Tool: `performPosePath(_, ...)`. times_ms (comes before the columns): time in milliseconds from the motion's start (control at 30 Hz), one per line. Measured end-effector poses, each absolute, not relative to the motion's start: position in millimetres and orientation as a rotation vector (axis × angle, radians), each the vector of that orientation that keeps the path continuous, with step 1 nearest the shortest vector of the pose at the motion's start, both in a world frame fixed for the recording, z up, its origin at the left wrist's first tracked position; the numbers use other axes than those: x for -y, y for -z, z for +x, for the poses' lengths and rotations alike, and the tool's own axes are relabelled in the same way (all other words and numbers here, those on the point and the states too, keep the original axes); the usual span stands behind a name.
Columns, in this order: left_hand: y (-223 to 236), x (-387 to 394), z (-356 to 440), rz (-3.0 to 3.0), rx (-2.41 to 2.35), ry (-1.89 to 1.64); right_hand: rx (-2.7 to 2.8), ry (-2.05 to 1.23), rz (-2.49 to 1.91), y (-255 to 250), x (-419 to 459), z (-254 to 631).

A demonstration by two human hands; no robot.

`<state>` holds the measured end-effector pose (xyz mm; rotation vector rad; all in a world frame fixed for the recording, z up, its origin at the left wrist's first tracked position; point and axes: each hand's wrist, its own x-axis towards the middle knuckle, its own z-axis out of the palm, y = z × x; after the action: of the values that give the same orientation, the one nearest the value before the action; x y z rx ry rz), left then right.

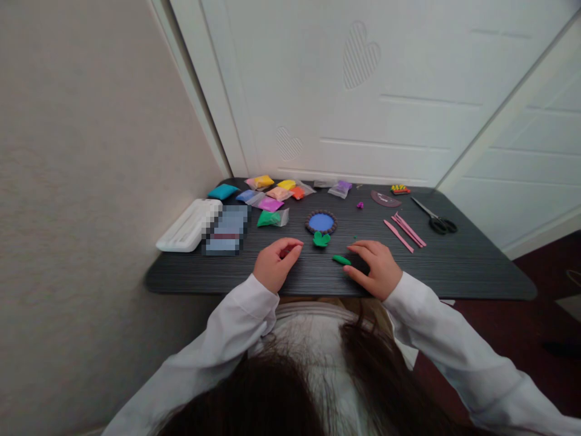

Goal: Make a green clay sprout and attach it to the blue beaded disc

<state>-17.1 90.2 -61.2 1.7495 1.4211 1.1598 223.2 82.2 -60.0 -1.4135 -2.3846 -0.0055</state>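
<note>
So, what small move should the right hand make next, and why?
Probably the right hand should pinch the green roll: the hand is open, and the roll lies on the table right by its thumb.

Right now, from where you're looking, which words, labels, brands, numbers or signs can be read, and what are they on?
No text is legible.
Purple half-round piece: pale marks, too small to read.
Rectangular item: pixelated, unreadable.
White case: no readable lettering.
White door: heart shapes, no words.
</note>
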Motion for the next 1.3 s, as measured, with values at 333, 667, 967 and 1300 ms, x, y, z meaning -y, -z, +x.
performPosePath(333, 62, -91, -16, 1.741, -1.412, -1.157, 2.267, 0.115, -1.605, 54, -83, 223)
performPosePath(667, 61, -90, -16, 1.750, -1.421, -1.130, 2.305, 0.212, -1.663, 58, -73, 237)
performPosePath(967, 60, -89, -16, 1.768, -1.430, -1.136, 2.566, 0.286, -1.531, 61, -68, 236)
performPosePath(1300, 59, -89, -16, 1.785, -1.431, -1.126, 2.478, 0.300, -1.590, 61, -76, 243)
